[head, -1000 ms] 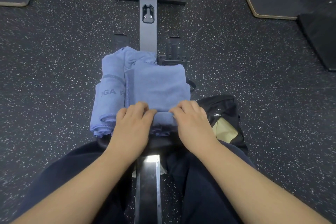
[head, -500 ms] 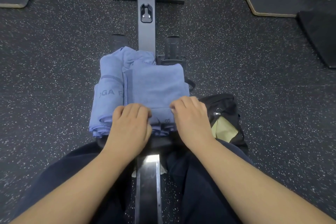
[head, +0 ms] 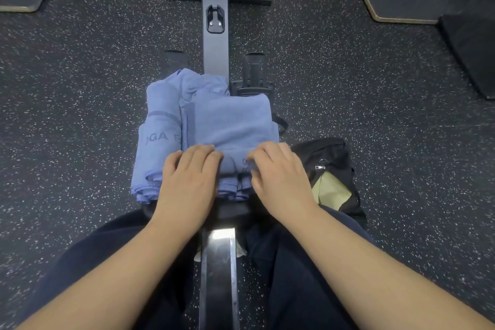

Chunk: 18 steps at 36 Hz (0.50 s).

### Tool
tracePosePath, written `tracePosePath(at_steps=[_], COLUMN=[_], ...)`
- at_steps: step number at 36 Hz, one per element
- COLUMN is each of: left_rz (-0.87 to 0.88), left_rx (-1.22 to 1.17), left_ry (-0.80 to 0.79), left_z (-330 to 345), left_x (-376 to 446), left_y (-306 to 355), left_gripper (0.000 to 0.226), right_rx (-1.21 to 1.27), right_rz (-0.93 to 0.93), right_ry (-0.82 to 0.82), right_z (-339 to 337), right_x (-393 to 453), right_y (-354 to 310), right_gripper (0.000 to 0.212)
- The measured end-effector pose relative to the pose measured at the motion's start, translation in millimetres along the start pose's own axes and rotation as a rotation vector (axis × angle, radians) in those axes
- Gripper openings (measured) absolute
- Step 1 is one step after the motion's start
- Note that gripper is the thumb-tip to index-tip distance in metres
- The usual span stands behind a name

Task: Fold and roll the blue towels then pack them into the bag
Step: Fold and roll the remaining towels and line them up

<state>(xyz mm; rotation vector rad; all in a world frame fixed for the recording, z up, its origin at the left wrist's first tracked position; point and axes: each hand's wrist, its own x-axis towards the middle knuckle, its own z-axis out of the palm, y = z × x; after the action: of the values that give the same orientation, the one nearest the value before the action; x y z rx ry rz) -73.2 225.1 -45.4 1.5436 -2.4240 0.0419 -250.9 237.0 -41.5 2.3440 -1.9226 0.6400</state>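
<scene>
**Two hands roll a blue towel on the rowing machine**

A person sits on a rowing machine and looks down at their own hands. The folded blue towel [head: 233, 120] lies on the seat, right in front of the person. Its near end is curled up into a small roll.

The left hand [head: 187, 177] sits on the left part of that roll. Its fingers bend over the top of the roll and hold it. The right hand [head: 281, 177] sits on the right part of the roll. Its fingers bend too, and the tips pinch the edge of the cloth. The two hands are side by side with a bit of towel showing between them.

A second blue towel [head: 160, 136] lies just to the left, touching the first one. It has grey letters on it and a dark stripe. A bunched bit of blue cloth pokes out behind both towels.

The black bag [head: 332, 158] sits on the floor just to the right of the right hand. It is open, and something pale yellow shows inside it.

The long black rail [head: 215, 56] of the machine runs away from the person across the dark speckled floor [head: 375, 142]
</scene>
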Motion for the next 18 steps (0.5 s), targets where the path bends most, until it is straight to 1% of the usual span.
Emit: tracePosePath(at_steps=[5, 9, 14, 18], left_rz=[0.003, 0.010, 0.038, 0.023], left_rx=[0.008, 0.023, 0.053, 0.033], left_ry=[0.016, 0.046, 0.053, 0.056], left_z=[1, -2, -1, -1], left_x=[5, 7, 11, 10], left_y=[-2, -1, -5, -5], left_gripper=[0.034, 0.034, 0.030, 0.038], right_rx=[-0.044, -0.078, -0.031, -0.027], right_rz=[0.009, 0.006, 0.006, 0.016], right_ry=[-0.007, -0.012, -0.039, -0.088], right_z=[2, 5, 6, 5], right_x=[3, 4, 6, 7], right_y=[1, 2, 7, 8], right_gripper=[0.031, 0.043, 0.052, 0.052])
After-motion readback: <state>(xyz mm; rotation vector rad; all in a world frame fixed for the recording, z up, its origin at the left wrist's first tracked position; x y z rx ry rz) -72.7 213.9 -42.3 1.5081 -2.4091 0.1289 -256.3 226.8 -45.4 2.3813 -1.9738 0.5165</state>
